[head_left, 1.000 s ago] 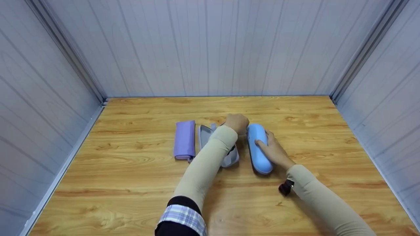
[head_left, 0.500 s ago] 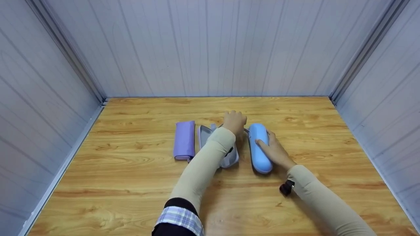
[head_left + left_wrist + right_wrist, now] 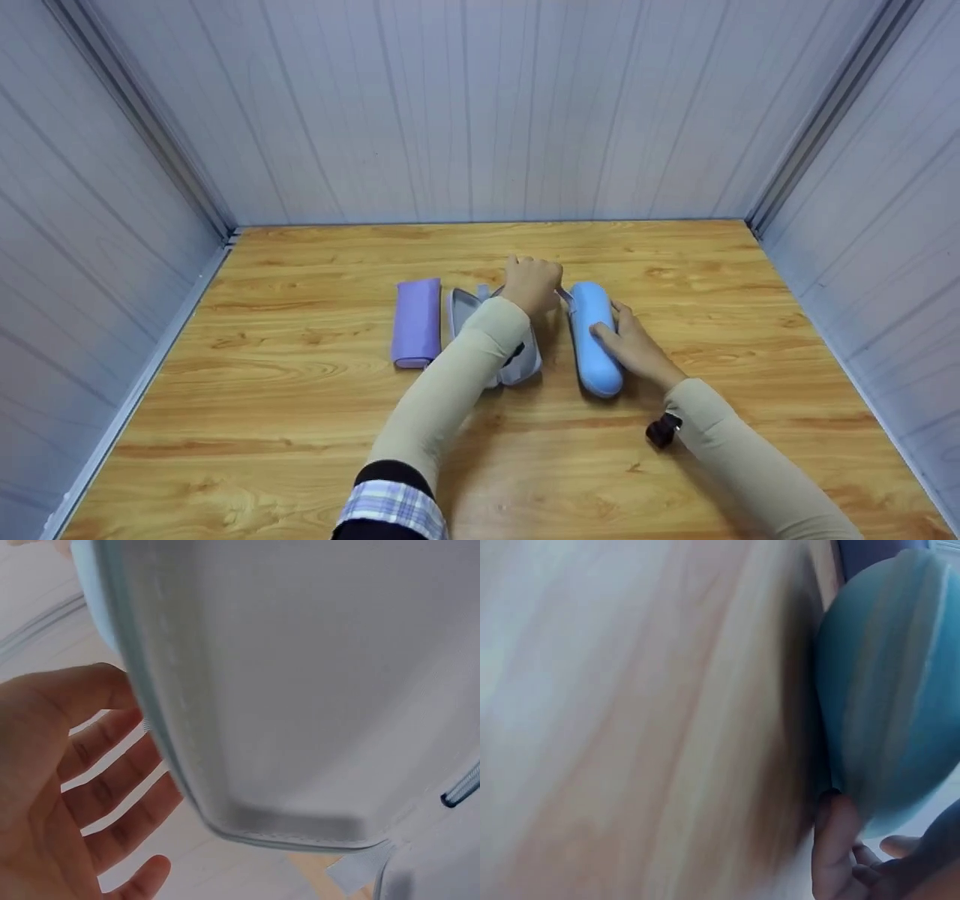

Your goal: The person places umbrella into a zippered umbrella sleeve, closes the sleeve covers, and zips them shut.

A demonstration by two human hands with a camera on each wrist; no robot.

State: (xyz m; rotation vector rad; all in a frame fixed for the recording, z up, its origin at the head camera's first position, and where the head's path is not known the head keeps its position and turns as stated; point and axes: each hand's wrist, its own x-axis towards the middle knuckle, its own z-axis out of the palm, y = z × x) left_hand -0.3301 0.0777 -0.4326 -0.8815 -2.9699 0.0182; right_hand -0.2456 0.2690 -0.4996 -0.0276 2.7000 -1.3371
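Note:
A blue hard case (image 3: 596,345), long and rounded, lies on the table right of centre. My right hand (image 3: 634,349) grips its right side, thumb over the top; in the right wrist view its finger (image 3: 834,851) touches the case's lower edge. My left hand (image 3: 531,285) pinches a short strap (image 3: 566,298) at the blue case's far end. Under my left forearm lies an open case with grey lining (image 3: 529,360), partly hidden. That lining (image 3: 315,690) fills much of the left wrist view, with my left hand (image 3: 82,780) beside its edge.
A purple folded pouch (image 3: 417,322) lies left of the open case. The wood-grain table (image 3: 262,420) is bounded by pale panels (image 3: 465,112) at the back and both sides. A dark device (image 3: 663,430) is strapped at my right wrist.
My left hand has drawn slightly left, away from the blue case, and the strap now shows between them. The right hand keeps its grip; the head view has shifted a little.

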